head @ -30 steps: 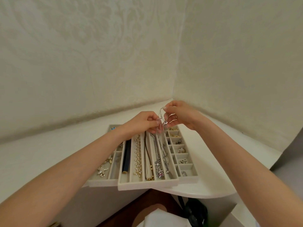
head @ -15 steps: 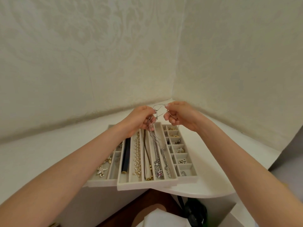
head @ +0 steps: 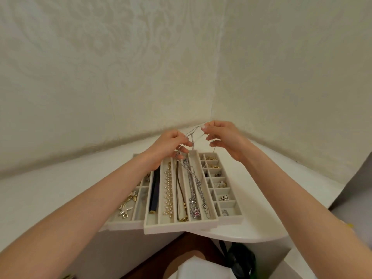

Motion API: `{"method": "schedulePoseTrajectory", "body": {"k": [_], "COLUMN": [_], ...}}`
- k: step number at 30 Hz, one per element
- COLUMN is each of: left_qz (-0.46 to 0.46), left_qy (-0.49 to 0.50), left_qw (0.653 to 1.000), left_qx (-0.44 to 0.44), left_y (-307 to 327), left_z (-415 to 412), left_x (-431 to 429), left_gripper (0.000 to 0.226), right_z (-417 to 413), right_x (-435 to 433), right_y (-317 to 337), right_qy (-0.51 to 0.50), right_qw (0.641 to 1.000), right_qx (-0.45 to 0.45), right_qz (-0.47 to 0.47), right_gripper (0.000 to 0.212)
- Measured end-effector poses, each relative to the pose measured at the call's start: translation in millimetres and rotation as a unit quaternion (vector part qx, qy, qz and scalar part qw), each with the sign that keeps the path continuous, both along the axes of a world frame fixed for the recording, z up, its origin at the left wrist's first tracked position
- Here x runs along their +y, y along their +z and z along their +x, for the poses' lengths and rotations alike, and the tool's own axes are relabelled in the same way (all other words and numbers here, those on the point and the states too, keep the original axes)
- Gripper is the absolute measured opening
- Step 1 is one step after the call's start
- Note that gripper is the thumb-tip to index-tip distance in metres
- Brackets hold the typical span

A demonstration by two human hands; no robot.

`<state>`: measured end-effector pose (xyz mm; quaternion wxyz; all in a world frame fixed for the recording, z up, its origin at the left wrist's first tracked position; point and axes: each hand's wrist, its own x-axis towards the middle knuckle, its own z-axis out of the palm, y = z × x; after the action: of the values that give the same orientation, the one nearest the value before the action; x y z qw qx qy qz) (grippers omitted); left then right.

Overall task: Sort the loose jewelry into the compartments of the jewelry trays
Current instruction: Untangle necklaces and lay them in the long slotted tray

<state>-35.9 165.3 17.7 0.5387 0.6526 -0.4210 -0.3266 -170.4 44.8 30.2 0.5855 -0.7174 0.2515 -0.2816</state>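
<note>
Since a second earlier, both hands had been drawn apart and lifted slightly, so that a silver chain was stretched between them rather than bunched at near-touching fingertips.

The left hand was seen with fingers curled, the chain pinched against the thumb. The right hand was held a little higher, the chain's upper loop nipped between thumb and forefinger and the remaining fingers bent loosely. From the left hand the chain hung down into a long compartment of the middle tray, where its lower end lay among other silver pieces.

Three trays were set side by side on a white corner shelf. In the middle tray a dark strap and a pearl strand were already laid in slots of their own. A starfish brooch rested in the left tray, and small pieces were placed in several cells of the right tray, with other cells left unfilled.

The sorting was judged to be well advanced: the held chain appeared to be untangled or straightened before being laid flat, and that step was not yet finished.
</note>
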Motion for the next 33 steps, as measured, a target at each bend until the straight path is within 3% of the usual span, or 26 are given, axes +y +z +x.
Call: {"method": "schedulePoseTrajectory", "body": {"k": [7, 12, 15, 24, 28, 33], "left_qz": [-0.009, -0.03, -0.058, -0.016, -0.015, -0.056], "left_qy": [0.014, -0.03, -0.02, -0.089, -0.085, -0.046], "left_qw": [1.0, 0.99, 0.984, 0.995, 0.996, 0.997], "left_qx": [0.004, 0.136, 0.168, -0.032, -0.037, 0.036], "left_y": [1, 4, 5, 2, 4, 5], "left_z": [1, 0, -1, 2, 0, -1], "left_x": [-1, 1, 1, 4, 5, 3], "left_gripper": [0.009, 0.01, 0.013, 0.019, 0.019, 0.01], "right_z": [1, 0, -1, 0, 1, 2], "right_x": [5, 8, 7, 12, 15, 18], "right_y": [1, 3, 3, 7, 10, 10], "right_qy": [0.032, 0.021, 0.006, 0.031, 0.041, 0.067], "right_qw": [0.999, 1.0, 1.0, 0.999, 0.997, 0.995], "right_qx": [-0.019, -0.022, -0.018, -0.043, -0.055, -0.068], "right_qz": [0.017, 0.005, -0.009, -0.01, -0.018, -0.021], "right_gripper": [0.01, 0.009, 0.011, 0.01, 0.007, 0.011]}}
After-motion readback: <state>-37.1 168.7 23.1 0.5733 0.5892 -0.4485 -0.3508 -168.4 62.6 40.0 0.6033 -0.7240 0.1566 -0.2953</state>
